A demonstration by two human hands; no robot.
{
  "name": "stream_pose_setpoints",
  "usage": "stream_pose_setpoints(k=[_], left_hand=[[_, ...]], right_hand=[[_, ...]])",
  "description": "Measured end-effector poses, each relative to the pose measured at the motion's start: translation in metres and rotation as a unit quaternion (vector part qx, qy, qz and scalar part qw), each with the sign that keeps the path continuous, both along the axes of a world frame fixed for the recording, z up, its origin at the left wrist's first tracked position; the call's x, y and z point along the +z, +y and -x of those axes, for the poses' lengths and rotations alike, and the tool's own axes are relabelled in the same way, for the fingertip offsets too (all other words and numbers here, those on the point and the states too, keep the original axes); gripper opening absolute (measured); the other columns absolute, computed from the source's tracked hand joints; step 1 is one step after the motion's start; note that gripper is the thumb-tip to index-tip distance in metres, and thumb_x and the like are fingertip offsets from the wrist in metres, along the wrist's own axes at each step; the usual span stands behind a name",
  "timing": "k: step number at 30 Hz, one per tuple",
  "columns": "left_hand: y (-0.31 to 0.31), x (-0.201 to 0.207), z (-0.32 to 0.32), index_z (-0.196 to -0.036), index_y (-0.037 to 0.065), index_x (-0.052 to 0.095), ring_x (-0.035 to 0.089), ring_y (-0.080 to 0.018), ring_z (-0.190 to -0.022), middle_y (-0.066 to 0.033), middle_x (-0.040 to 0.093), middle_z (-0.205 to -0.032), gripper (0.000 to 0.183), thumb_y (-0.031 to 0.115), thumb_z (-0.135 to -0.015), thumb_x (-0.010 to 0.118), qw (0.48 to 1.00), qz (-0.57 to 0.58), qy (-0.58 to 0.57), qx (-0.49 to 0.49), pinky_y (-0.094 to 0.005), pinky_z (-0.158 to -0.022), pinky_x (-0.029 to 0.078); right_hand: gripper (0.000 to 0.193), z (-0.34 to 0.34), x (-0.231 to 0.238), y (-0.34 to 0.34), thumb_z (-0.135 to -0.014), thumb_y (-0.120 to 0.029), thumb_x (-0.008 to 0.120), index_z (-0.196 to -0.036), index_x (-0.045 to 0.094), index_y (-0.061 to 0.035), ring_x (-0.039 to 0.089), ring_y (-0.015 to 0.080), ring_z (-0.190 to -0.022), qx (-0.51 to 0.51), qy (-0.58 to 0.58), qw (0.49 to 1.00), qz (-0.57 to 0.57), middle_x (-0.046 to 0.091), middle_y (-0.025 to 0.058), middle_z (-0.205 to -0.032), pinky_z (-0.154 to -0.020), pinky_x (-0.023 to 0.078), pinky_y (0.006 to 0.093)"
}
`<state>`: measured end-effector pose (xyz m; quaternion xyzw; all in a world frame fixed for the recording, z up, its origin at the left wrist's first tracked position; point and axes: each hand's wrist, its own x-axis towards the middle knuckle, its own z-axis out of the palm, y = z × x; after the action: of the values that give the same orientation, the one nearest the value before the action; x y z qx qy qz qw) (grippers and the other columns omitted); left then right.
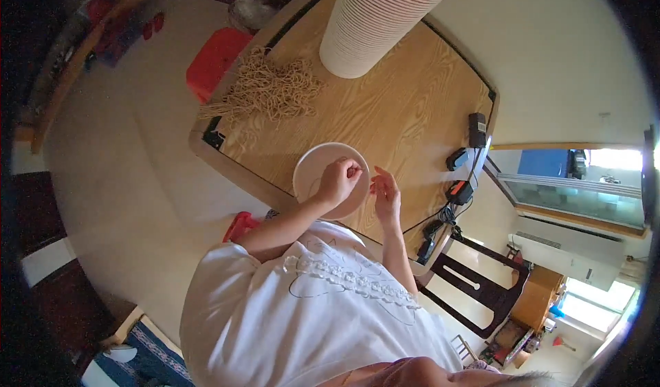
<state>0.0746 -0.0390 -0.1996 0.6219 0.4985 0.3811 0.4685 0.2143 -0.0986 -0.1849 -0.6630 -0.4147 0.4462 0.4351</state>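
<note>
A white round tub (300, 174) stands at the table's near edge, close to my body, its mouth facing up. Over its inside, my left hand (338, 183) is closed in a pinch; what the fingertips hold, if anything, is too small to make out. A thin curved line shows on the tub's inner wall. Just off the tub's right rim, my right hand (387, 193) is raised with its fingers bent and apart, nothing visible in it. Farther left lies a loose heap of tan cords (278, 88). Behind it rises a tall stack of white tubs (371, 26), nested together.
The wood-grain table (405, 112) has dark corner fittings. Black chargers and a power tool battery (460, 192) with cables line its right edge. A red stool (216, 60) stands beyond the left edge, a dark wooden chair (474, 284) at the right.
</note>
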Motion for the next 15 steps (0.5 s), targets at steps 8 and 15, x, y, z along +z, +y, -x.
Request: stream_pose_setpoints(k=[8, 15], left_hand=[[0.003, 0.004, 0.000, -0.076, 0.003, 0.060, 0.060, -0.0271, -0.068, -0.0121, 0.061, -0.073, 0.009, 0.009, -0.073, 0.064, 1.000, -0.001, 0.008, 0.008, -0.0370, -0.062, 0.047], [0.005, -0.002, 0.000, -0.080, 0.002, 0.060, 0.061, -0.0252, -0.069, -0.0128, 0.063, -0.077, 0.010, 0.009, -0.075, 0.065, 1.000, 0.000, 0.020, 0.015, -0.0335, -0.063, 0.048]], right_hand=[[0.025, -0.007, -0.001, 0.014, -0.087, -0.002, 0.046, -0.108, 0.059, -0.0046, 0.055, 0.0093, -0.079, 0.013, -0.011, 1.000, 0.010, 0.061, 0.0023, -0.092, -0.068, 0.045, 0.0227], [0.018, 0.001, -0.002, 0.026, -0.088, -0.008, 0.050, -0.100, 0.063, -0.0029, 0.053, 0.0071, -0.075, 0.028, 0.031, 0.999, 0.017, 0.062, -0.0007, -0.085, -0.066, 0.043, 0.0215]])
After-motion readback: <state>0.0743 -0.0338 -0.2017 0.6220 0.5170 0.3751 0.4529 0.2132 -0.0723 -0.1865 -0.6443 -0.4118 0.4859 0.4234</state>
